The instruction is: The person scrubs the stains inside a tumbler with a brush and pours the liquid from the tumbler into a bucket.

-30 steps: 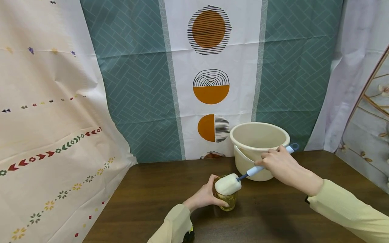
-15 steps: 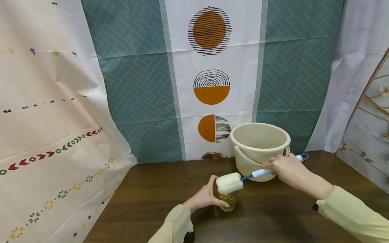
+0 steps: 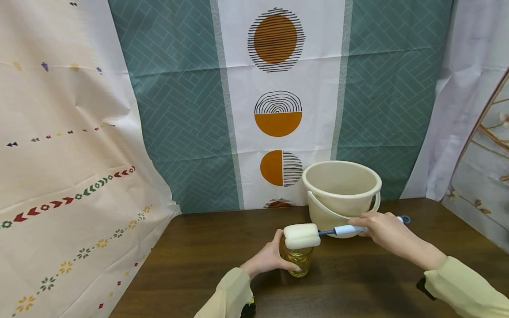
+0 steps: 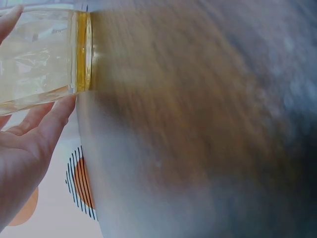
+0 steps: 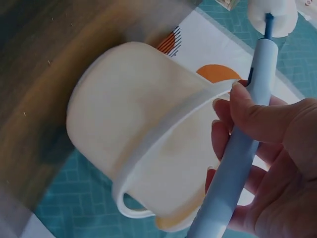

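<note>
My left hand [image 3: 272, 258] grips an amber glass [image 3: 301, 264] that stands upright on the wooden table, thumb in front and fingers round the far side. In the left wrist view the base of the glass [image 4: 39, 54] shows close up. My right hand [image 3: 385, 232] holds a sponge cup brush by its pale blue handle [image 3: 346, 229]; the thumb and fingers wrap the handle [image 5: 237, 153] in the right wrist view. The brush's white sponge head [image 3: 302, 236] lies level across the mouth of the glass, hiding most of the rim.
A cream bucket [image 3: 318, 207] with its carrying handle [image 3: 324, 208] hanging down stands behind my right hand, at the table's back edge. The dark wooden table [image 3: 207, 256] meets a patterned cloth [image 3: 183, 132] at the back. Another printed cloth [image 3: 79, 198] hangs on the left.
My right hand has moved right and down with the brush, tilting it from a slant to nearly level. The sponge head has shifted slightly right and up. The left hand and glass stay put.
</note>
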The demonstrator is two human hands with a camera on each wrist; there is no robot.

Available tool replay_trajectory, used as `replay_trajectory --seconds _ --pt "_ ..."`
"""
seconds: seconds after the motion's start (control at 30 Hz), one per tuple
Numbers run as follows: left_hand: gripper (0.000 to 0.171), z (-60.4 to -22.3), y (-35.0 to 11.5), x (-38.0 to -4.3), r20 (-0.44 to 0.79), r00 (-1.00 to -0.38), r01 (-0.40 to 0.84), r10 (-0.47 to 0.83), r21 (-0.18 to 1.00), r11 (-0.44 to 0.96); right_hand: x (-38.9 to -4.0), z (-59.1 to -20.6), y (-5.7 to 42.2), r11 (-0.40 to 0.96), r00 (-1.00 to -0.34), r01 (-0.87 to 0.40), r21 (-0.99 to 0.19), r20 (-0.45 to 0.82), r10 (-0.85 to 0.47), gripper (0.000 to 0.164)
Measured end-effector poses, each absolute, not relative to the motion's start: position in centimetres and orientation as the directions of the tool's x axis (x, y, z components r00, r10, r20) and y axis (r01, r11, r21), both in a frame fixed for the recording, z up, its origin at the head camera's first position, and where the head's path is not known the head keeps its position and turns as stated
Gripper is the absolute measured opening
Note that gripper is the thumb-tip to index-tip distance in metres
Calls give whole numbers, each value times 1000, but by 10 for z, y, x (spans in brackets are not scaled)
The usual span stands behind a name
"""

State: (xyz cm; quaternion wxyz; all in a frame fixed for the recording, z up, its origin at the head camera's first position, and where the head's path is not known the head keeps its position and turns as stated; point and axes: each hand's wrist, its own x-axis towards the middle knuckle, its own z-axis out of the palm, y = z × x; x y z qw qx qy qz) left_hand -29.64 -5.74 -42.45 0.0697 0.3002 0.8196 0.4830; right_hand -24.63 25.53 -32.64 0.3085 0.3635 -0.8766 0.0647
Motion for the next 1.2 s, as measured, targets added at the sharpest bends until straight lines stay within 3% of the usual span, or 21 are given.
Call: replay_trajectory --seconds 0.37,1.2 --pt "78 -427 -58 -296 143 -819 389 555 849 356 -249 -349 266 671 -527 -741 -16 632 -567 43" --pt "72 -424 -56 -297 164 -794 404 586 862 307 -246 -378 324 559 -596 -780 -281 607 -525 43"
